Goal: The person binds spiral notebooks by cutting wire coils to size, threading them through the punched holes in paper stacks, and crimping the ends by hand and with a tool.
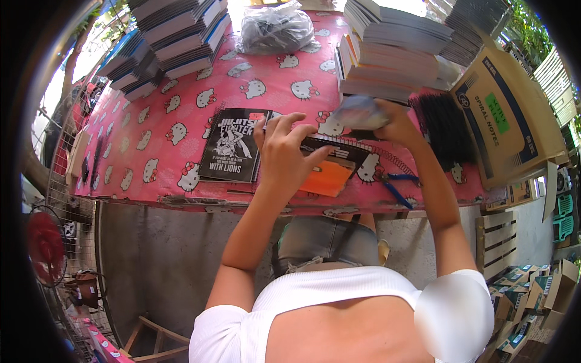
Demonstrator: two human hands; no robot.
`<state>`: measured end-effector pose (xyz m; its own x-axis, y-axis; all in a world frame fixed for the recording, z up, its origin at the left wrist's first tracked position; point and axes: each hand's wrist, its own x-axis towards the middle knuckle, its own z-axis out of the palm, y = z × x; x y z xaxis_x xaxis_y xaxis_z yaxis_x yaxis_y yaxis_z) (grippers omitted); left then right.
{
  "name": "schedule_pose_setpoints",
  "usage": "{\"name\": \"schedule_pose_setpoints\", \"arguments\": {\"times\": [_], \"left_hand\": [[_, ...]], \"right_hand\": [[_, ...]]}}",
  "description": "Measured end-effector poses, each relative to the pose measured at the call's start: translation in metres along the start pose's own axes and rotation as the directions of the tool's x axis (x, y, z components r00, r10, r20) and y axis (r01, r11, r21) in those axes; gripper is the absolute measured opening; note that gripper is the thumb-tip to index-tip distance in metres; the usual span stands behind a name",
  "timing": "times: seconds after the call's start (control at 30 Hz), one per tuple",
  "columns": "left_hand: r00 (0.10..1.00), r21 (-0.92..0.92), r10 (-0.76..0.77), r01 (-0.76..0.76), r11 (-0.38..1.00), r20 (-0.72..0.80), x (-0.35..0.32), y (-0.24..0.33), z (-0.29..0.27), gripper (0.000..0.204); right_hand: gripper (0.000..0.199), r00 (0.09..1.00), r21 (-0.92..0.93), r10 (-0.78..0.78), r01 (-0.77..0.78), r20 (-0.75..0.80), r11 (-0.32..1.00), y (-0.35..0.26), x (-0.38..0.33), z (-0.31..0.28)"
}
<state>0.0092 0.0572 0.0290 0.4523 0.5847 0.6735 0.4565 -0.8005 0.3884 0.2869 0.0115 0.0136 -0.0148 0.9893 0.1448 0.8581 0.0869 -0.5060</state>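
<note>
My left hand (284, 151) is at the end of a dark spiral notebook (348, 150), thumb along its near side and index finger at the far edge, other fingers spread. Under the notebook's near side shows an orange sheet or cover (327, 177). A thin coil (393, 158) trails from its right end. My right hand (396, 125) is closed around a blurred grey-blue object (361, 113) above the far side of the notebook; its kind cannot be made out. Blue-handled pliers (396, 189) lie near the table edge. A black illustrated notebook (232, 145) lies left of my left hand.
Tall book stacks (181, 36) rise at the back left and more books (390, 60) at the back right. Between them sits a plastic bag (278, 29). A dark bristly pile (445, 130) and a cardboard box (511, 121) flank the right side of the pink table (151, 145).
</note>
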Motion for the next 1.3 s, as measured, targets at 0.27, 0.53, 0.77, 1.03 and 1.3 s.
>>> {"name": "schedule_pose_setpoints", "arguments": {"times": [0.27,0.53,0.77,1.03,1.3], "left_hand": [[0.968,0.0,-0.183,0.186,0.983,-0.17,-0.007,-0.026,-0.015,0.05],[0.973,-0.279,-0.224,0.202,0.939,-0.05,-0.013,-0.031,0.002,0.054],[0.857,-0.885,-0.502,0.321,0.336,0.12,-0.019,-0.047,0.002,0.041],[0.793,-0.87,-0.565,0.426,0.248,0.227,-0.03,-0.063,-0.01,0.033],[0.969,-0.786,-0.23,0.208,0.582,0.086,0.024,-0.044,-0.03,0.023]], "right_hand": [[0.048,0.997,0.903,-0.058,-0.013,0.042,0.43,-0.032,0.016,0.003],[0.041,0.901,0.821,-0.38,0.372,-0.208,0.433,-0.043,0.033,0.012],[0.045,0.992,0.316,-0.123,0.111,0.02,0.942,-0.049,0.046,0.024],[0.038,0.998,-0.301,0.062,-0.05,0.03,0.952,-0.063,0.051,0.023],[0.063,0.926,-0.246,0.007,-0.107,-0.377,0.963,0.006,-0.082,0.038]]}}
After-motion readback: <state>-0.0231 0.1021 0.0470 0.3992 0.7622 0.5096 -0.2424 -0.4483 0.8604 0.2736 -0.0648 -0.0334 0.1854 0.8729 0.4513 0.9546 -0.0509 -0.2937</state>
